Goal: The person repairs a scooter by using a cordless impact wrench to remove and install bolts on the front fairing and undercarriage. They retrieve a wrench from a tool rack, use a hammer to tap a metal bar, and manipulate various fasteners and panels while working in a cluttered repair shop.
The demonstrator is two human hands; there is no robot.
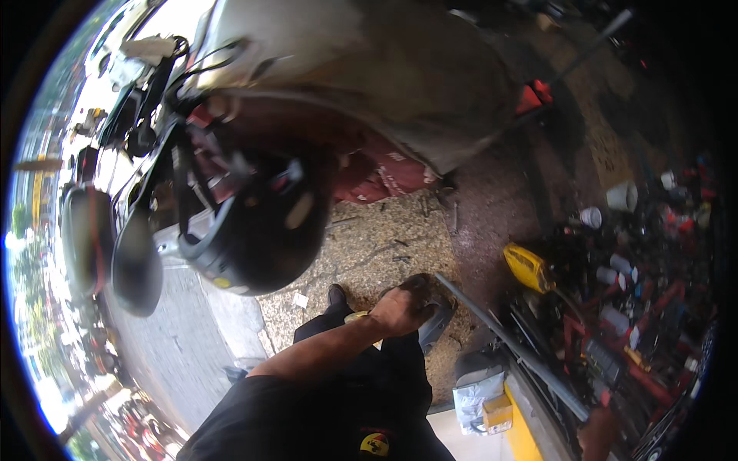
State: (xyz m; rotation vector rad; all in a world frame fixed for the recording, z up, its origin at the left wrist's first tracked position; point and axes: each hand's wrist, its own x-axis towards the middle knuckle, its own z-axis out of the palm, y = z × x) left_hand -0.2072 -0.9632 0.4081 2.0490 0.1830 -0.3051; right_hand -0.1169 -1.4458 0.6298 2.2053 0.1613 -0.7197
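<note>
My left arm reaches across my body. My left hand [402,309] is closed, its fingers curled by a dark rounded piece; what it grips, if anything, is hidden. Below those fingers lies a grey-black curved thing [438,324] whose kind is unclear. At the lower right my right hand [598,432], dim and partly in shadow, closes round the near end of a long grey metal pipe [515,347]. The pipe slants up and left, its far end a little right of my left hand.
A black helmet [265,230] hangs beside a motorcycle mirror [138,269] at left. A large cover [361,61] drapes ahead. Right stand a yellow container [529,269], white cups [621,197] and cluttered tools. A small cardboard box [498,413] sits near my right side.
</note>
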